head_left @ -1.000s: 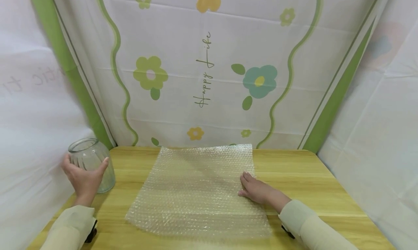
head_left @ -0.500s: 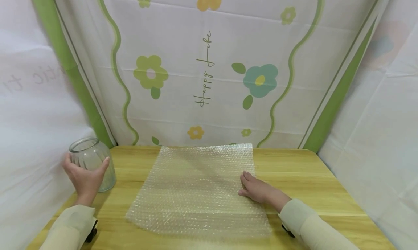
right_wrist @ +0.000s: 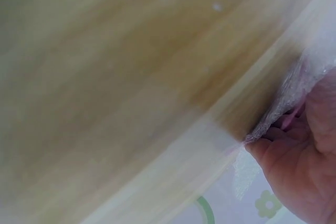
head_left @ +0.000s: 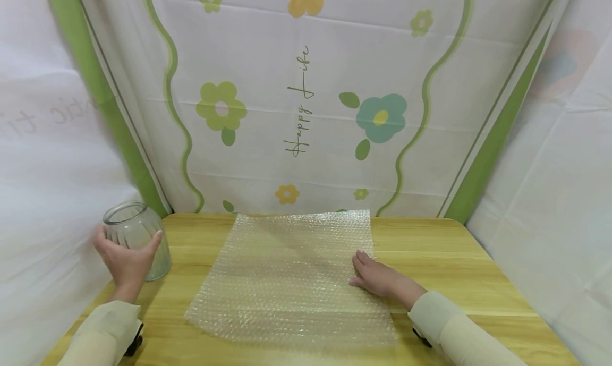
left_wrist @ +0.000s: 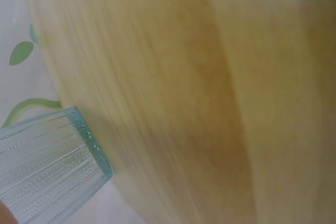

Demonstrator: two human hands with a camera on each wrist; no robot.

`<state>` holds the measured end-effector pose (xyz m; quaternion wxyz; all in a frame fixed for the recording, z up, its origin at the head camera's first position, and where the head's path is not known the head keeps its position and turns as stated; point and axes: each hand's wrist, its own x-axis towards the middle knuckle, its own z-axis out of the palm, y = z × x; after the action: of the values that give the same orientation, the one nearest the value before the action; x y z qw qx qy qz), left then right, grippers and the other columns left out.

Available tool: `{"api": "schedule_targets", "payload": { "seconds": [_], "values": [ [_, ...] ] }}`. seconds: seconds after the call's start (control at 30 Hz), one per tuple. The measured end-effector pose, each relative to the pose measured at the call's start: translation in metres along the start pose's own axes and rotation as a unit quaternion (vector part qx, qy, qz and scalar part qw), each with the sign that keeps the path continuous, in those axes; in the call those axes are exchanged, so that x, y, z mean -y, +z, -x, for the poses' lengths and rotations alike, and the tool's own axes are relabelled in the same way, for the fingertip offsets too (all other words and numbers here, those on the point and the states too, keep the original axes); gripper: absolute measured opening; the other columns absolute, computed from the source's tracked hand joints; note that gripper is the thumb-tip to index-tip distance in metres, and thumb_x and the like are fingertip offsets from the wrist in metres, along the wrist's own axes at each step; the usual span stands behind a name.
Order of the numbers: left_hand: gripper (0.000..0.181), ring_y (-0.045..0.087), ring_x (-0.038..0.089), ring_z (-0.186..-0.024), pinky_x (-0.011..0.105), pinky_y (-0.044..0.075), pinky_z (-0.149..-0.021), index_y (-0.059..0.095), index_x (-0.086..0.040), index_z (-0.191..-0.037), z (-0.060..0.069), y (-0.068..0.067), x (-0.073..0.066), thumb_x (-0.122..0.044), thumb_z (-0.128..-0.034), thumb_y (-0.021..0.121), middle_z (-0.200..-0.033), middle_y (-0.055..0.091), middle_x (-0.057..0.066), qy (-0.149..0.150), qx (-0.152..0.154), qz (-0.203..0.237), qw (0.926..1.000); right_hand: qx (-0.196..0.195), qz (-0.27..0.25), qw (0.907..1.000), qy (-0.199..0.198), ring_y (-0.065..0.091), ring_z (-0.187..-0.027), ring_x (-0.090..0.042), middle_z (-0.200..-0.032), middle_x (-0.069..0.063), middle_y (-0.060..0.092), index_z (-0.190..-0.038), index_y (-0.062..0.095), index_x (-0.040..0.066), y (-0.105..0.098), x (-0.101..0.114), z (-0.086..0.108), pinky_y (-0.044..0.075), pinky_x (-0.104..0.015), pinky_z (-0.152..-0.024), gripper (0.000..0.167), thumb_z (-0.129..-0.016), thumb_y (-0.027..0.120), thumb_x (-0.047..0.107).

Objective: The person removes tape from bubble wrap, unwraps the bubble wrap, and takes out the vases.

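Note:
At the far left of the head view, my left hand (head_left: 128, 260) grips a clear ribbed glass jar (head_left: 136, 233) by its side, thumb on the right and fingers on the left. The jar stands upright and has no lid on it. Its thick bluish base (left_wrist: 86, 140) and ribbed wall show in the left wrist view. A sheet of bubble wrap (head_left: 291, 286) lies spread flat in the middle of the table. Upon its right edge rests my right hand (head_left: 375, 277), fingers extended. The right wrist view shows the palm (right_wrist: 299, 166) beside the wrap's edge.
The wood-grain table (head_left: 444, 281) extends around the bubble wrap. White flowered cloth (head_left: 258, 164) stands behind it, and plain-looking cloth walls (head_left: 564, 206) close in both sides. The left wall is right beside the jar.
The jar and left hand have shifted very slightly to the right in the view. My right hand and the bubble wrap stay where they were.

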<state>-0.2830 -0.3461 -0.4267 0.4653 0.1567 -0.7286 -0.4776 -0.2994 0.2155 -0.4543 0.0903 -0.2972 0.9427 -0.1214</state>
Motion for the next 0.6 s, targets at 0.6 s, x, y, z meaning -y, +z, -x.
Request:
{"api": "schedule_targets", "payload": {
  "seconds": [0.6],
  "values": [
    [0.108,0.027,0.020,-0.135,0.033,0.017,-0.113,0.019,-0.018,-0.151,0.0027,-0.0022,-0.0014,-0.024,-0.0684,0.088,-0.148,0.025,0.007,-0.002,0.004,0.007,1.0000,0.007,0.010,0.9999,0.008,0.019,-0.140,-0.045,-0.151,-0.035,0.020,-0.143,0.028,-0.016,-0.0006,0.0035,-0.0009,0.023,-0.051,-0.111,0.071,-0.101,0.050,0.036]
  ]
}}
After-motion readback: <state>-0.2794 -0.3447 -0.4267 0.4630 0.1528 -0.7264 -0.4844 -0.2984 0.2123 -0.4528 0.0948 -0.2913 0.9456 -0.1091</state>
